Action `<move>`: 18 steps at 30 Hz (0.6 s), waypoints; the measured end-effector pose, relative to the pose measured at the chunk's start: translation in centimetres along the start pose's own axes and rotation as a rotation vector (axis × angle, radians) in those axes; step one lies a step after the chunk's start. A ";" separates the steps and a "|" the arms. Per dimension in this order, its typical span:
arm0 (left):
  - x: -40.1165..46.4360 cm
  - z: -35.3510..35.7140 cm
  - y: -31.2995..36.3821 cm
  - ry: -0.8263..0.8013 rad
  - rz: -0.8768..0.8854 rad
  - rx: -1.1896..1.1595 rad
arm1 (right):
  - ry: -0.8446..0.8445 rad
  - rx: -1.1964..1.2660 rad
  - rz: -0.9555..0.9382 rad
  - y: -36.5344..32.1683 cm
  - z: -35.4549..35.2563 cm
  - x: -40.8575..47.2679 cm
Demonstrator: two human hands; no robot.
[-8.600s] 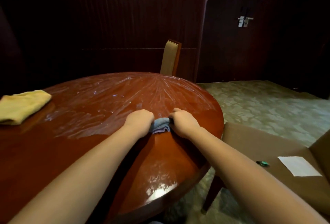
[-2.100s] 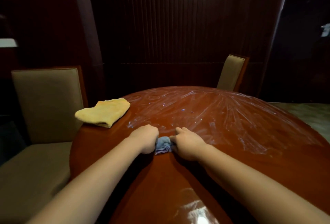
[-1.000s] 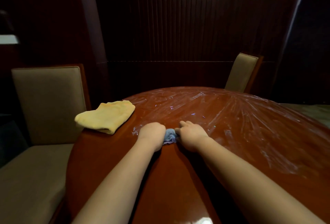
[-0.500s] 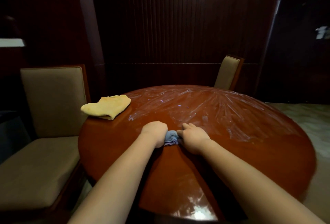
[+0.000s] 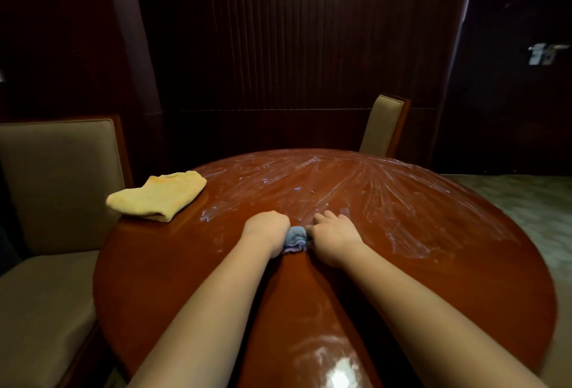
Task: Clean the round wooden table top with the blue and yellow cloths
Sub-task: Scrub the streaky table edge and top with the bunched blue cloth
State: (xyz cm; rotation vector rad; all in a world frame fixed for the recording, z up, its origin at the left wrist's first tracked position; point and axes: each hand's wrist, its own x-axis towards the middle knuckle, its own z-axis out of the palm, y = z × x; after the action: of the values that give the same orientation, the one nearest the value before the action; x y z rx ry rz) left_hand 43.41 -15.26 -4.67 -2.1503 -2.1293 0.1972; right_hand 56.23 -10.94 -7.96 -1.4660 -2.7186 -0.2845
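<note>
The fingers of the left hand (image 5: 266, 230) are curled over one end of the blue cloth (image 5: 295, 239), and those of the right hand (image 5: 334, 234) hold the other end, a little looser, with two fingertips reaching forward onto the table (image 5: 192, 270). Both hands press the cloth down; only a small bunched part of it shows between them. It lies near the middle of the round top, a bit toward the person.

The cloth looks soft and light and crumples easily, so I think it must be held at both ends and kept flat under the palms, otherwise it rolls into a ball and wipes only a narrow line. The top is glossy and probably slippery when wet, so the cloth should glide with little force.

In front of the hands the surface carries many pale streaks, spread like a fan to the far edge. The part nearer the person looks smoother. The yellow cloth (image 5: 158, 195) lies folded at the left rim, well apart from the hands, not held. It also seems soft and thick, easy to take by its folded edge. A chair (image 5: 58, 177) stands at the left.
</note>
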 end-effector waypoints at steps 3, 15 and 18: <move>3.1 0.2 -0.4 0.014 -0.005 0.003 | -0.007 0.007 0.020 1.2 0.7 2.8; 11.9 1.3 -2.5 0.080 -0.020 0.023 | 0.015 0.004 0.064 4.0 2.6 11.2; 11.6 1.6 -2.5 0.104 -0.025 0.039 | 0.030 -0.004 0.070 3.8 2.7 10.9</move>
State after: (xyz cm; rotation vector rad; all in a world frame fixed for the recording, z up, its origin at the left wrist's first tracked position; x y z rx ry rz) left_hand 40.80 -3.71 -5.97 -2.0644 -2.0762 0.1205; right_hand 53.45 0.58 -8.72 -1.5405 -2.6386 -0.3074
